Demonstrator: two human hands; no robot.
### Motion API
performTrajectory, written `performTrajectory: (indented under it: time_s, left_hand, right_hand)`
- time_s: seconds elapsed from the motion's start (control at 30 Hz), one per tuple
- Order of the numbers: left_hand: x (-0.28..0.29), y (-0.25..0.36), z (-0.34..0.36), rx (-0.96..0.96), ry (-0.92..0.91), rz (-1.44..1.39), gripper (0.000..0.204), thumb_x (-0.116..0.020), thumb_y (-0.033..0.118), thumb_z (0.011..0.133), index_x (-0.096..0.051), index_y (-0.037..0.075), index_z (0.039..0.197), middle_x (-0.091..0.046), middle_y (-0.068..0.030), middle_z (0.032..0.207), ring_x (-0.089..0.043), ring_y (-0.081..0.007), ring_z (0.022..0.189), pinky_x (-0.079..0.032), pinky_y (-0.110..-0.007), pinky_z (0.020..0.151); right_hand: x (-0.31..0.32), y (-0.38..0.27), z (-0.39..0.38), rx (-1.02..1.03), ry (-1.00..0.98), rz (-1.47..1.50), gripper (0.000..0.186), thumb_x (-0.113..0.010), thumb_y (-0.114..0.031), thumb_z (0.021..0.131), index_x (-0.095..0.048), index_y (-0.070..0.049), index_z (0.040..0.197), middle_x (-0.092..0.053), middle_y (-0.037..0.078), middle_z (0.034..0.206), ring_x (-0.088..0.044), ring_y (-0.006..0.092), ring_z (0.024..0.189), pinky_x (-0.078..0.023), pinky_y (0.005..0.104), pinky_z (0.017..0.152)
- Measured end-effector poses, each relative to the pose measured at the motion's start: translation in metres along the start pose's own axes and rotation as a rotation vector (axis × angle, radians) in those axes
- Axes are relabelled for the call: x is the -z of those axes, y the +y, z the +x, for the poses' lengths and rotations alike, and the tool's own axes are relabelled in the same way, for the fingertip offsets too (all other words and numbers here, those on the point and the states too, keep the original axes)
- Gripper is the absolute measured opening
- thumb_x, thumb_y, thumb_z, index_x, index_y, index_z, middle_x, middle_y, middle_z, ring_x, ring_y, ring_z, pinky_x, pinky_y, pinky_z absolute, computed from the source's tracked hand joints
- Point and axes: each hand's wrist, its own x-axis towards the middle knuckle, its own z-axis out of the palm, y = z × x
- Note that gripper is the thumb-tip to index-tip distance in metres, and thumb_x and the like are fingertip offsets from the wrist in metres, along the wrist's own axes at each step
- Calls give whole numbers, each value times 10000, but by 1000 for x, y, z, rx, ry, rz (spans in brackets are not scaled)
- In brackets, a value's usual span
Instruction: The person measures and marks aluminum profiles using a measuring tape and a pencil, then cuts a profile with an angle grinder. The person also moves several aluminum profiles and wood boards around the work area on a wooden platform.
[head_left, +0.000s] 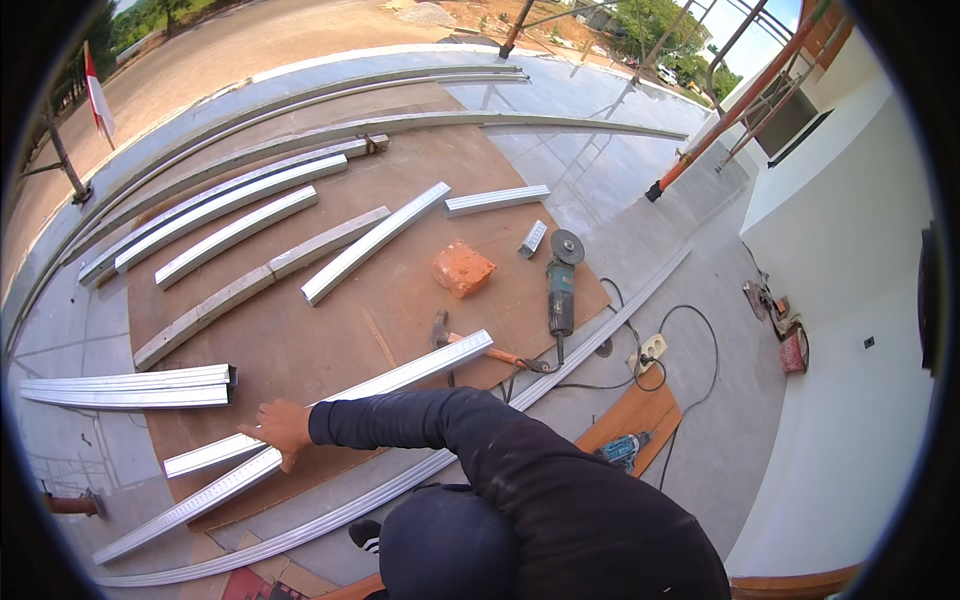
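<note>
My right hand point(280, 428) reaches in from the right in a dark sleeve point(400, 418). It lies over a long silver metal channel point(410, 372), fingers and thumb spread apart. Its thumb side is at the upper end of a second metal channel point(190, 512), which slants down to the lower left. Whether the fingertips press on either piece is hard to see. Beyond the long channel lies a hammer point(490, 350) with an orange handle, partly covered by it. My left hand is out of the picture.
A brown board point(400, 270) carries several more metal channels point(375, 243), a broken brick point(463, 268) and an angle grinder point(562, 285). A cable leads to a power strip point(648, 352). A drill point(622, 450) rests on a wood plank point(600, 425). Scaffold poles point(740, 100) stand by the white wall point(850, 300).
</note>
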Motion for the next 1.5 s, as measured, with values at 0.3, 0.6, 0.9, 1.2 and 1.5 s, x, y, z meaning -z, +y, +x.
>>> performTrajectory:
  time_s: [0.3,0.6,0.9,1.2,1.5]
  left_hand:
    - [55,80,78,-447,-89,-382,407,-647,258,945,-588,-30,1226,-487,-272,1385,-493,-447,1260,-380,-483,1071]
    - [71,290,25,-906,-269,-116,826,-806,391,706,-473,63,1386,-331,-200,1556,-233,-407,1473,-98,-608,1193]
    - [12,309,15,-1038,-397,-432,647,-822,189,659,-575,49,1241,-622,-134,1088,-587,-342,1012,-423,-446,924]
    - [16,323,31,-1059,-403,-492,483,-762,320,791,-611,117,1203,-683,-95,1006,-642,-299,929,-455,-400,823]
    - [25,313,22,-1011,-410,-554,495,-766,346,789,-628,121,1208,-698,-54,1058,-656,-263,931,-459,-392,804]
  right_hand:
    - [0,22,-28,58,153,127,1218,-850,-668,467,-433,-96,1458,-627,217,1007,-580,352,961,-490,437,765]
    - [66,76,-122,-188,75,137,602,-700,-362,852,-495,-126,1366,-652,200,1082,-623,395,1015,-499,498,847]
    - [91,107,-256,-355,-177,69,650,-678,-337,887,-408,-227,1468,-602,204,1104,-618,393,1018,-503,494,818]
    - [72,89,-263,-395,-117,-59,663,-713,-197,835,-452,-246,1442,-549,106,939,-571,293,916,-494,419,732]
    - [78,72,-245,-352,-132,-29,666,-715,-146,810,-476,-240,1424,-541,100,937,-563,289,926,-482,413,739]
